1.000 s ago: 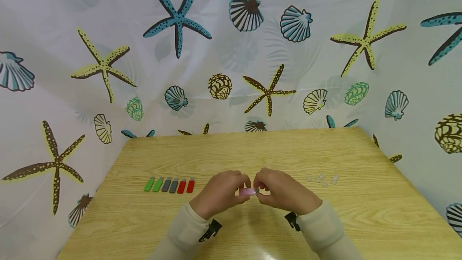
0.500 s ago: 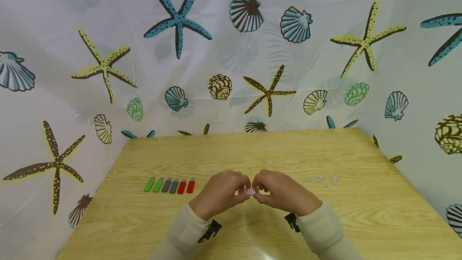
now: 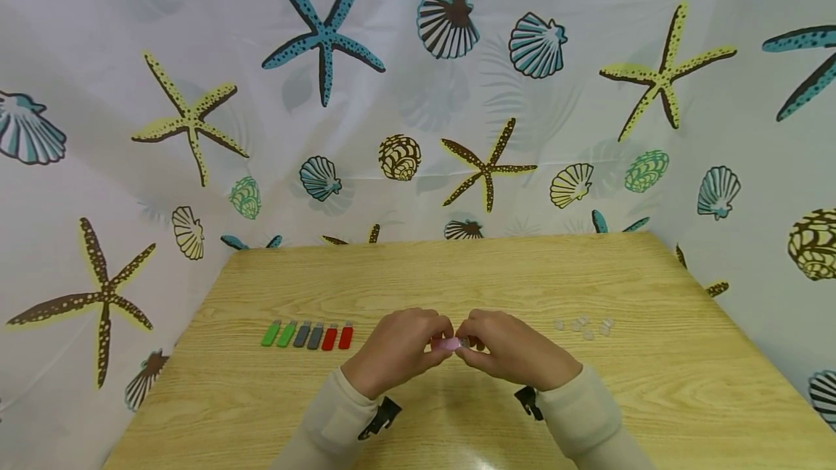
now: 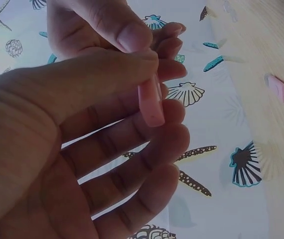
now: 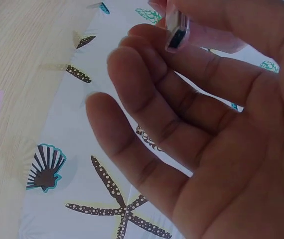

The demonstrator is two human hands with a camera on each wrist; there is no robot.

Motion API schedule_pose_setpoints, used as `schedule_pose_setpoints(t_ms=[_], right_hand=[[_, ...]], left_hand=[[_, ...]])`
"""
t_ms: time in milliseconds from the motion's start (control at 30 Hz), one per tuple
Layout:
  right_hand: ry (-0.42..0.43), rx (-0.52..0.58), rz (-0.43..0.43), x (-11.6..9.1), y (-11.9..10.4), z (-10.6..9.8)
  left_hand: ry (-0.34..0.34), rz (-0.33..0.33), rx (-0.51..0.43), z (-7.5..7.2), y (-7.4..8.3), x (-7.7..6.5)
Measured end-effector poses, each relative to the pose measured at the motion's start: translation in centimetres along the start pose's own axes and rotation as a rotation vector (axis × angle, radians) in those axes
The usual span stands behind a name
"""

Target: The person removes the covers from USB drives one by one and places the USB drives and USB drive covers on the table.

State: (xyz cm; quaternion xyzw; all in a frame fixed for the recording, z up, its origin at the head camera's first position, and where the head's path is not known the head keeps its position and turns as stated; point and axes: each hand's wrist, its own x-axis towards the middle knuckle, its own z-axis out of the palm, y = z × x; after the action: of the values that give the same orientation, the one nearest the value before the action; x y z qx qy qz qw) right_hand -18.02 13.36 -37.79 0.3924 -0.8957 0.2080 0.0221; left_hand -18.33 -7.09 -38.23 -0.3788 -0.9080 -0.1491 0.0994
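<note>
Between both hands, above the table, is a pink USB stick (image 3: 446,344), lying sideways. My left hand (image 3: 401,347) pinches its pink body (image 4: 151,104) between thumb and index finger; the other fingers are loosely bent. At the stick's right end, the thumb and fingers of my right hand (image 3: 516,348) pinch the metal plug (image 5: 177,32), which seems to have a clear cap over it. A second pink USB stick (image 4: 278,88) rests on the table, capped or bare I cannot tell; in the head view I cannot make it out.
Left of the hands, green (image 3: 271,333), grey (image 3: 302,334) and red (image 3: 329,337) USB sticks lie in a row on the wooden table (image 3: 457,274). Several small clear caps (image 3: 580,323) lie to the right. A shell-patterned cloth (image 3: 405,93) hangs round the table.
The right fingers have slid slightly left along the USB stick, closer to the left fingertips, and cover more of its plug end. The left hand has hardly moved.
</note>
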Motion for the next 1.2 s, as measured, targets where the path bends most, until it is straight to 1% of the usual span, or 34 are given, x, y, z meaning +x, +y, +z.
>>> schedule_pose_setpoints(t_ms=[200, 300, 433, 600, 700, 867, 1200], right_hand=[[-0.008, 0.022, -0.01, 0.1, 0.0, 0.1], [-0.011, 0.039, -0.013, 0.1, 0.0, 0.1], [-0.017, 0.063, -0.035, 0.2, 0.0, 0.1], [-0.033, 0.082, -0.063, 0.2, 0.0, 0.1], [-0.038, 0.084, -0.071, 0.2, 0.0, 0.1], [-0.037, 0.079, -0.084, 0.1, 0.1, -0.1], [-0.006, 0.092, -0.138, 0.0, 0.2, -0.4]], left_hand=[[0.02, 0.011, 0.012, -0.1, 0.1, -0.1], [0.023, 0.007, 0.003, -0.2, 0.1, -0.1], [0.001, -0.007, -0.029, -0.4, 0.0, -0.3], [-0.048, -0.019, -0.063, -0.6, -0.2, -0.3], [-0.064, -0.002, -0.068, -0.7, -0.4, -0.3], [-0.066, 0.038, -0.074, -1.0, -0.6, -0.2], [-0.068, 0.072, -0.101, -1.5, -0.7, -0.2]])
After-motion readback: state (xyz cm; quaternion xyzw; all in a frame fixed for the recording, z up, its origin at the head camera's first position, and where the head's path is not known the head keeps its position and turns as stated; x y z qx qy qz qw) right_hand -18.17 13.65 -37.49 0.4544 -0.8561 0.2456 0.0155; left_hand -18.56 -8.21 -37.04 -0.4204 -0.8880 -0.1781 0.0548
